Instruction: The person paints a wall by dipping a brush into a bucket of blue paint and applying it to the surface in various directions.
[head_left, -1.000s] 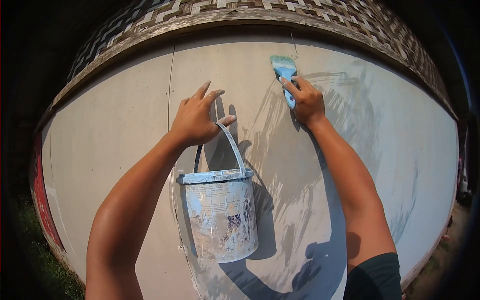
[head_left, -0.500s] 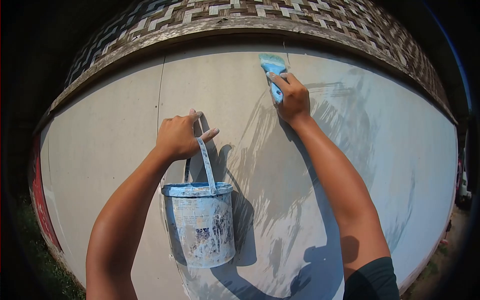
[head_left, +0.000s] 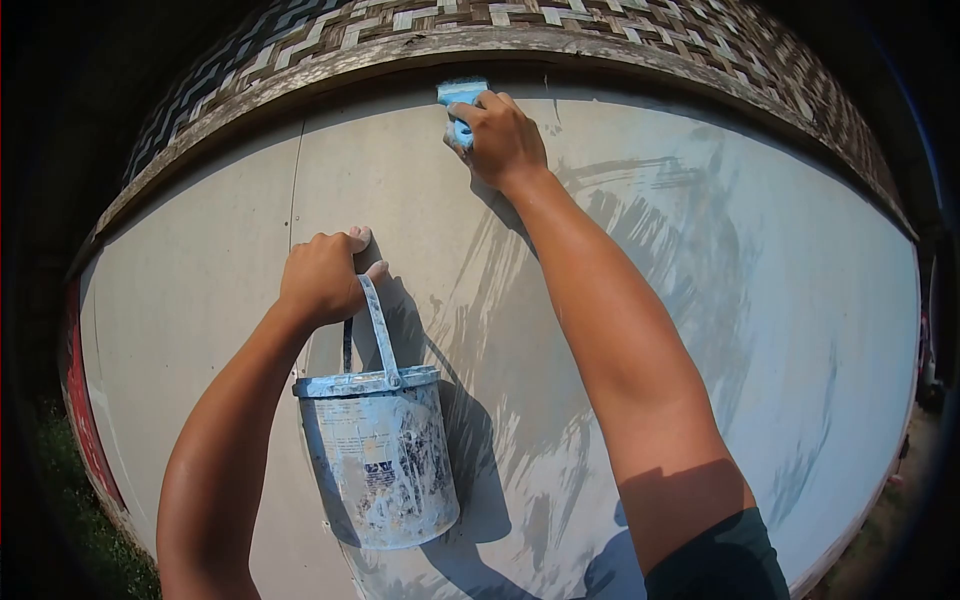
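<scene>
The person is painting a big grey wall (head_left: 200, 250). This looks like the step of brushing paint onto the top part of the wall.

The right hand (head_left: 500, 140) is closed tight around a blue brush (head_left: 460, 100). The brush is high up on the wall, just under the wooden beam (head_left: 300, 80) that runs along the top edge. The bristles touch the wall right below that beam.

The left hand (head_left: 322, 275) is closed around the handle of a paint bucket (head_left: 378, 455). The bucket hangs down from the hand, close in front of the wall, lower than the brush and to its left. It is messy with white and blue paint. You cannot see inside it.

The wall to the right of the brush has wet, streaky paint marks (head_left: 640, 250). The wall to the left of the bucket looks plain and dry.

The next move, I think, calls for a careful stroke along the top edge, so paint does not get on the beam. The hand must keep the bucket steady so it does not bump the wet wall.

Above the beam is a woven mat (head_left: 560, 20) with a zigzag pattern. There is a thin line (head_left: 293, 180) running down the wall, left of the brush. Green grass (head_left: 80, 550) shows at the bottom left of the wall. Nothing stands between the brush and the wall.
</scene>
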